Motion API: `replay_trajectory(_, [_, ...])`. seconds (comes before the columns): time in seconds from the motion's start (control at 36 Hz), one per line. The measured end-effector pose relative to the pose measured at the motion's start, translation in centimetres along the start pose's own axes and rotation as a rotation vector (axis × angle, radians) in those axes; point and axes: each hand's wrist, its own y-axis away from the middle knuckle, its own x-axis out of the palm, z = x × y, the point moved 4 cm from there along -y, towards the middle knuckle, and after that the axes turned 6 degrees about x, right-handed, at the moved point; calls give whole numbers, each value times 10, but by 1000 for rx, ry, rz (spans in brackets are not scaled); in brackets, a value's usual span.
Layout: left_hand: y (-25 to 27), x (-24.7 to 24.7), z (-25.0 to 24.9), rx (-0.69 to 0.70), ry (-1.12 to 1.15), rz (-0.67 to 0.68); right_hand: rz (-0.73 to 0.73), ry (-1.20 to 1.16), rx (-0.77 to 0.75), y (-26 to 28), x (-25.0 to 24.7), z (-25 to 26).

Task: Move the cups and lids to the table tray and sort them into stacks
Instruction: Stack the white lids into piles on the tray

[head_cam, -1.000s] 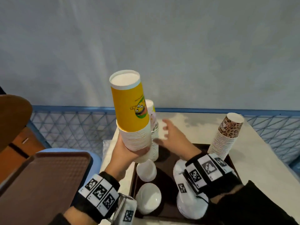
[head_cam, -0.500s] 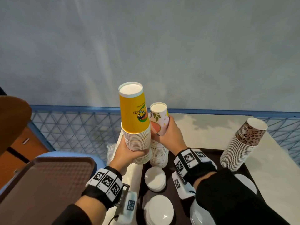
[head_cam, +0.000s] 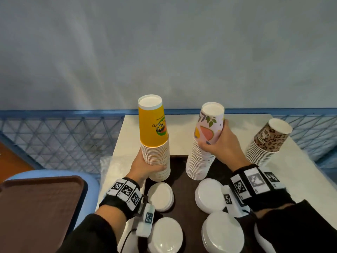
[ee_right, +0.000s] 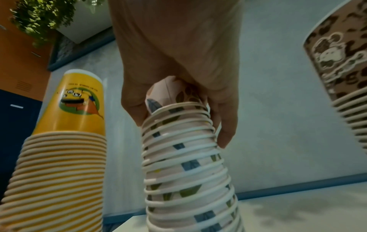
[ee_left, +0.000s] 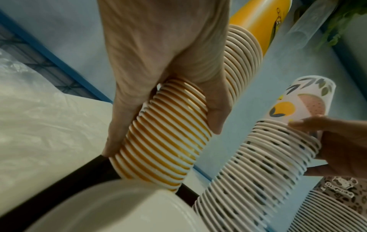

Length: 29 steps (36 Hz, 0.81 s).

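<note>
My left hand (head_cam: 145, 167) grips the lower part of a tall stack of upturned yellow cups (head_cam: 154, 137) (ee_left: 168, 141) (ee_right: 59, 157) at the far left corner of the dark table tray (head_cam: 179, 168). My right hand (head_cam: 218, 145) (ee_right: 178, 78) grips the floral cup stack (head_cam: 204, 143) (ee_right: 184, 157) (ee_left: 268, 157) near its top; it stands on the tray's far middle. A leopard-print cup stack (head_cam: 268, 143) (ee_right: 341, 70) leans at the tray's far right. Several white lid piles (head_cam: 161, 196) (head_cam: 211, 195) (head_cam: 223, 232) lie on the near half.
The tray sits on a pale table (head_cam: 182, 128) against a blue mesh fence (head_cam: 60, 136) and a grey wall. A second brown tray (head_cam: 36, 207) rests on a blue seat at the lower left. Crumpled clear plastic (head_cam: 107, 165) lies beside the table tray's left edge.
My right hand took hold of the floral stack and carried it to the right, away from the yellow stack. The yellow stack came down toward the tray's far left corner.
</note>
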Motion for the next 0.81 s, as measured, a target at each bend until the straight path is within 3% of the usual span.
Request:
replay_trajectory(0.36, [-15,11,31,20,-88,-29,12,21,-7,-1,-16,-13])
replay_trajectory(0.5, [-7,13,19,33,-112,35,28,3,23,-1,-14,-11])
replay_trajectory(0.58, [6,6,-1,-30,-181,43,50,-40,39,4,-18,-18])
replay_trajectory(0.69, [34,-13,-32,-47,-249,-165,27,-136,116,30,-30,-35])
replay_trajectory(0.81, [86,-4,-60,175,-163,-412,-50,-182,227,75,-33,-64])
